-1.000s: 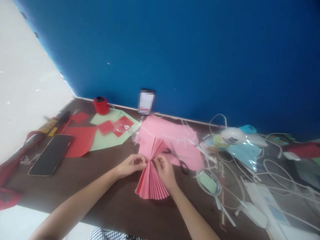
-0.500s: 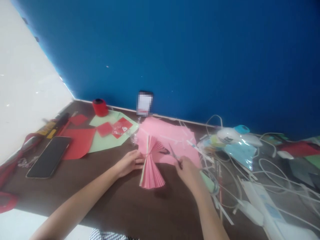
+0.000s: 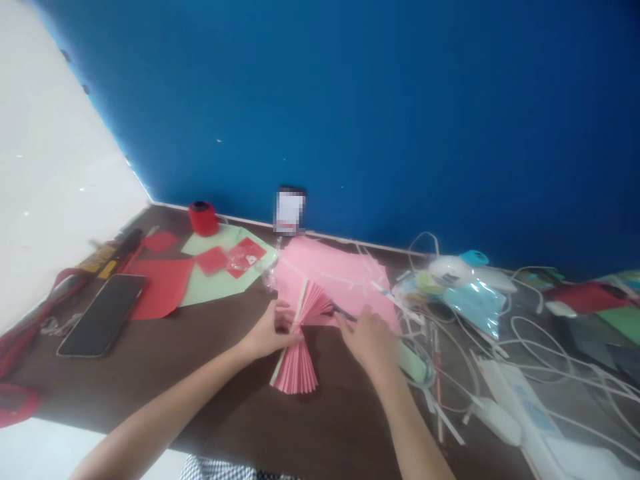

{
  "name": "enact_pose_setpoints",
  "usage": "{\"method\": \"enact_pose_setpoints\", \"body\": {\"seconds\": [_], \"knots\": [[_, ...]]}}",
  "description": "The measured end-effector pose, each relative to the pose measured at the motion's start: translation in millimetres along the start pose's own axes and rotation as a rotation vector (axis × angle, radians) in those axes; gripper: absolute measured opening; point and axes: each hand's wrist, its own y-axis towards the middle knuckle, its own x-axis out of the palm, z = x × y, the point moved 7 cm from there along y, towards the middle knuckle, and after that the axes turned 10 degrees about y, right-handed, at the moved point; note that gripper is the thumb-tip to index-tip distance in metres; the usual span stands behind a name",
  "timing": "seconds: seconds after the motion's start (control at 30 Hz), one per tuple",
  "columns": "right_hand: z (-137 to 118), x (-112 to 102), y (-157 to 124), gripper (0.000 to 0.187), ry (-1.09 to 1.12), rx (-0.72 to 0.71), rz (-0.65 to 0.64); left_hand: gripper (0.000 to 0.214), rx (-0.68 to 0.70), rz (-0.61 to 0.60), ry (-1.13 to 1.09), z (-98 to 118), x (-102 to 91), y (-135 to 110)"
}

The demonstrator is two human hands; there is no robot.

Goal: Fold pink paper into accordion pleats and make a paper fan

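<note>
A pink pleated paper fan point(image 3: 297, 370), narrow at its waist and spread at both ends, stands out above the dark table with a pale strip along its left edge. My left hand point(image 3: 267, 331) pinches it at the waist, fingers curled from the left. To its right, my right hand point(image 3: 369, 337) is closed on a pair of scissors point(image 3: 344, 312), which point toward the fan's upper half; the hand hides part of them. Behind both lies a pink paper sheet point(image 3: 333, 263) with thin paper strips on it.
A phone point(image 3: 103, 317), red paper point(image 3: 163, 287), pale green paper point(image 3: 215, 287) and a red spool point(image 3: 203, 219) occupy the left. Tangled white cables point(image 3: 470, 373), a power strip point(image 3: 520, 400) and a blue plastic packet point(image 3: 477, 303) crowd the right. A blue wall point(image 3: 350, 120) rises behind.
The fan has tilted, its lower end swinging left, and my left hand has come further round its waist. My right hand and the scissors have shifted slightly, the blades looking less spread.
</note>
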Motion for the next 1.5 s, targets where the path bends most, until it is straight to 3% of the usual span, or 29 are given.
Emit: {"method": "enact_pose_setpoints", "body": {"seconds": [0.13, 0.27, 0.4, 0.53, 0.87, 1.0, 1.1, 1.3, 1.5], "knots": [[-9.7, -3.4, 6.0, 0.064, -0.011, 0.076, 0.028, 0.062, 0.013, 0.010, 0.037, -1.3, -2.5, -2.3], [-5.7, -6.1, 11.8, 0.065, 0.026, 0.135, -0.030, 0.053, 0.020, 0.047, -0.128, 3.7, -14.2, -2.5], [-3.2, -8.1, 12.4, 0.063, 0.088, 0.155, -0.071, 0.050, 0.018, 0.000, -0.337, 10.2, -19.0, -1.8], [-9.8, -8.8, 13.7, 0.069, 0.140, 0.160, -0.063, 0.041, -0.004, 0.013, -0.410, 13.6, -20.4, -2.6], [-20.9, -2.8, 29.5, 0.050, 0.170, 0.040, -0.133, 0.027, -0.019, 0.064, -0.407, 16.8, -25.0, -2.2], [-24.1, -3.1, 28.5, 0.061, 0.208, 0.080, -0.108, 0.024, -0.026, 0.105, -0.373, 13.3, -35.4, 2.7], [-32.2, 0.2, 29.1, 0.066, 0.182, 0.032, -0.112, 0.026, -0.021, 0.123, -0.323, 13.0, -39.6, 3.5], [-25.4, 13.8, 26.7, 0.036, 0.184, -0.080, -0.185, 0.026, 0.018, 0.128, -0.247, 21.8, -37.3, -1.4], [-9.1, 14.7, 15.5, 0.051, 0.203, -0.162, -0.123, 0.029, 0.010, 0.175, -0.118, 34.4, -45.8, -7.0]]}}
